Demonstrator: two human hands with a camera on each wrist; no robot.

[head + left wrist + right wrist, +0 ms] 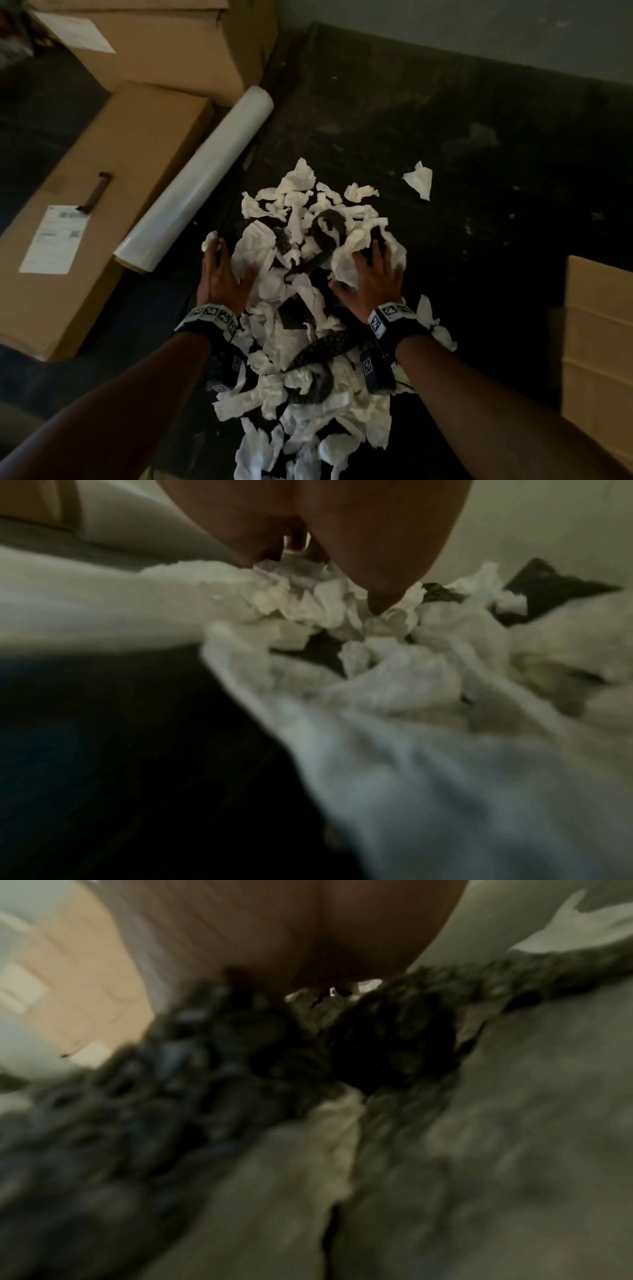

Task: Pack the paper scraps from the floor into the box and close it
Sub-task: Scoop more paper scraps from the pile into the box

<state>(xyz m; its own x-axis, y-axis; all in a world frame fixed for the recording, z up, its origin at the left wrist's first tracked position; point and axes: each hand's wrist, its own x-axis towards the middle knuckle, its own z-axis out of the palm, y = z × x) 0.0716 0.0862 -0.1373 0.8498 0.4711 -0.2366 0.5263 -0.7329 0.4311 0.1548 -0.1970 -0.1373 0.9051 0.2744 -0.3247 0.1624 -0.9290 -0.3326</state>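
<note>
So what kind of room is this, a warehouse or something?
Probably a storeroom or packing area: labelled cardboard boxes stand along the left, a roll of clear stretch wrap lies beside them, and the bare dark floor is strewn with paper scraps.

Head view: dim, low-contrast, no distinct light source visible; dark concrete floor (445, 120) nearly swallows detail, white crumpled paper scraps (301, 219) are the brightest area. Wide-angle bending at edges; tan cardboard boxes (102, 192) at left lean.

Left wrist view: soft throughout, near foreground heavily blurred, lower left almost black.

Right wrist view: strong blur everywhere, murky, muted grey-brown tones.
</note>
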